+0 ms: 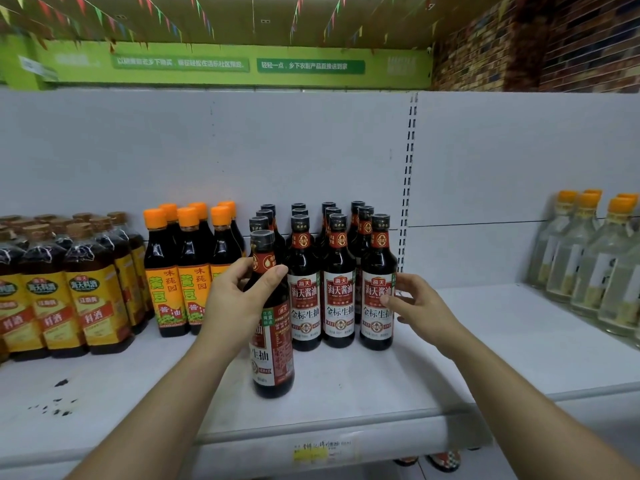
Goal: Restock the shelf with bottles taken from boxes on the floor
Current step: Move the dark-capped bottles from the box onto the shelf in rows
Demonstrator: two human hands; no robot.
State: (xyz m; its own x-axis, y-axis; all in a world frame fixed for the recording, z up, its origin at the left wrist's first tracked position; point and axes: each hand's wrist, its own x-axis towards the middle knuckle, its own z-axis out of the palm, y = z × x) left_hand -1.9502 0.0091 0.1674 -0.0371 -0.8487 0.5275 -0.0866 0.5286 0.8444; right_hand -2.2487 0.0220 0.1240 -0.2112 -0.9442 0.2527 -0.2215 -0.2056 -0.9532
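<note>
Bottle-fronting step by the look of it, head view only. Gripping a dark glass soy sauce bottle with black cap and red-and-white label (273,341) round its shoulder with the left hand (239,299). Stands upright on the white metal shelf (346,386), out in front of the leftmost file of the matching dark bottles (304,282). Right hand (419,306) well apart from the left, thumb on the label of the front right bottle (377,306), fingers at its side. Can't tell if that's a grip or just steadying.

To do it well, probably: slide rather than lift, push back level with the front row, twist until the label faces out like the neighbours, and stay off the orange-capped brown bottles (187,271) just beside.

Some dark specks (59,403) on the shelf front left. Behind, a plain white back panel (277,150); above, a green banner (242,64); brick wall (554,46) top right; clear orange-capped bottles (588,265) far right.
</note>
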